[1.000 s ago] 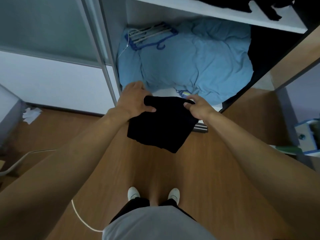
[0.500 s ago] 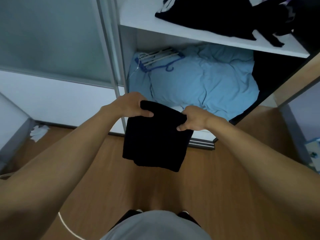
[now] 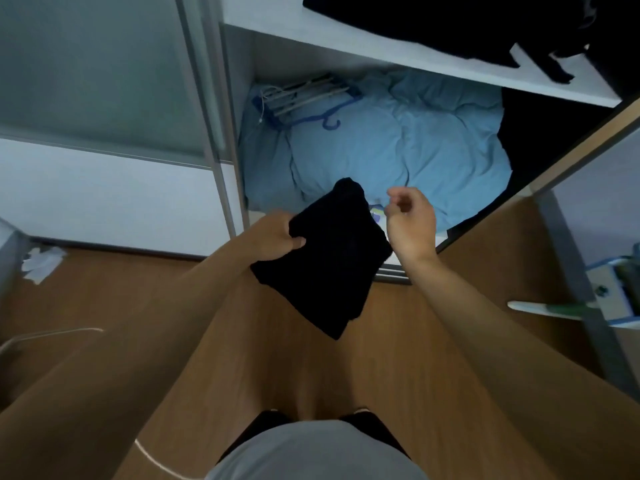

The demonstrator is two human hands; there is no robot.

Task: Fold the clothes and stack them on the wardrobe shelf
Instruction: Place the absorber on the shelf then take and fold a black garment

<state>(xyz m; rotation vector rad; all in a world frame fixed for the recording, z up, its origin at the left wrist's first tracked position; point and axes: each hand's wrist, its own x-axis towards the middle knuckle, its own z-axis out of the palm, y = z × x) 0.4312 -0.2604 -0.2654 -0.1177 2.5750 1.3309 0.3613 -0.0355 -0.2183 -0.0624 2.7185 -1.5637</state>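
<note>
A folded black garment (image 3: 329, 258) hangs in the air in front of the open wardrobe. My left hand (image 3: 273, 235) grips its left edge, thumb on top. My right hand (image 3: 410, 223) is just to the right of the garment, off the cloth, its fingers loosely curled and holding nothing. The white wardrobe shelf (image 3: 391, 53) runs across the top, with a heap of dark clothes (image 3: 450, 22) lying on its right part.
Under the shelf lies a crumpled light blue duvet (image 3: 398, 143) with a bundle of hangers (image 3: 304, 97) on it. A sliding door frame (image 3: 207, 109) stands at the left. Paper scraps (image 3: 41, 259) and a white cable (image 3: 52, 336) lie on the wooden floor; a box (image 3: 613, 292) sits at right.
My right hand has let go of the black garment and lifted off to the right. The garment now hangs tilted from my left hand alone.
</note>
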